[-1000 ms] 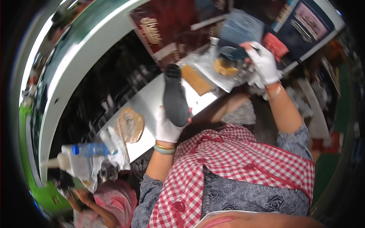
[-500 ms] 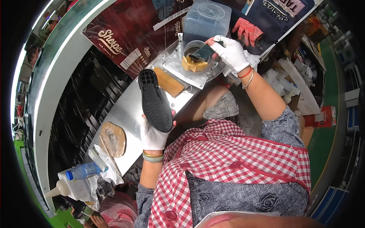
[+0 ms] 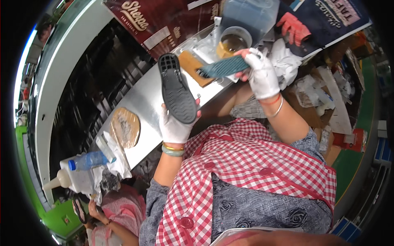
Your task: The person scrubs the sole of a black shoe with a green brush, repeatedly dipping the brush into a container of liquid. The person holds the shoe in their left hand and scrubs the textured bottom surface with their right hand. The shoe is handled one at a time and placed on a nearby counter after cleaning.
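In my gloved left hand (image 3: pixel 175 129) rests a black shoe sole (image 3: pixel 179 96), its hollow, gridded inner side facing up. The fingers curl round one end of it, and the gridded end points away from me. My gloved right hand (image 3: pixel 263 77), fingertips bare, grips a brush (image 3: pixel 227 67) with a flat, ridged green handle. Its dark, wet-looking tip hangs over a tan block (image 3: pixel 192 65), apart from the sole. Just beyond the brush, a clear cup (image 3: pixel 243 33) with brownish liquid is wrapped in yellow tape.
A metal bench (image 3: pixel 143 104) bears a film-wrapped oval pad (image 3: pixel 124 127). At its left end are a blue-capped bottle (image 3: pixel 91 160) and a white nozzle bottle (image 3: pixel 76 180). Behind stand a bluish tub (image 3: pixel 250 16) and a red glove (image 3: pixel 294 28). A co-worker's hands (image 3: pixel 95 210) show lower left.
The brush has come out of the cup and moved toward the sole, its handle now nearly level. My left hand has raised the sole slightly. The whole view has shifted a little.
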Action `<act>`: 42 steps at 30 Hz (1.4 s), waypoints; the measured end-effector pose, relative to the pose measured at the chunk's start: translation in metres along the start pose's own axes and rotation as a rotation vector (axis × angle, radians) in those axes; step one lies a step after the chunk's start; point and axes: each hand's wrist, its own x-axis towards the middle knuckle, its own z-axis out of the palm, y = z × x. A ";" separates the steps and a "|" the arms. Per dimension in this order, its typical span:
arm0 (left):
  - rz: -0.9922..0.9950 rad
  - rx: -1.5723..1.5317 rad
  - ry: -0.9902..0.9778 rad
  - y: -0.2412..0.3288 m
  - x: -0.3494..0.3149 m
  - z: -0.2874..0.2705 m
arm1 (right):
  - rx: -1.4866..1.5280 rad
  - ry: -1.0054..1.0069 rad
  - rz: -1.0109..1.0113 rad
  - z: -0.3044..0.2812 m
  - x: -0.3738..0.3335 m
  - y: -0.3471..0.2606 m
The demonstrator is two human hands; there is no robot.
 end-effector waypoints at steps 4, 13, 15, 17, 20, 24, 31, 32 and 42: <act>0.041 0.026 -0.047 -0.003 -0.003 0.011 | -0.079 -0.200 -0.037 0.052 -0.027 0.011; 0.091 0.059 -0.008 -0.006 -0.013 0.008 | -0.080 -0.247 -0.013 0.081 -0.040 0.032; 0.115 0.083 -0.012 -0.007 -0.013 0.010 | -0.086 -0.216 -0.051 0.084 -0.045 0.034; 0.122 0.118 -0.019 -0.010 -0.013 0.015 | -0.098 -0.190 -0.091 0.086 -0.045 0.034; 0.111 0.174 -0.114 -0.010 -0.013 0.019 | -0.113 -0.167 -0.153 0.088 -0.041 0.035; 0.109 0.212 -0.068 -0.010 -0.016 0.020 | -0.132 -0.158 -0.219 0.088 -0.031 0.030; 0.089 0.239 -0.058 -0.005 -0.023 0.016 | -0.147 -0.163 -0.306 0.093 -0.018 0.018; 0.087 0.245 -0.061 -0.005 -0.023 0.015 | -0.164 -0.168 -0.314 0.093 -0.016 0.017; 0.107 0.211 -0.059 -0.003 -0.020 0.013 | -0.195 -0.282 -0.179 0.091 -0.029 0.017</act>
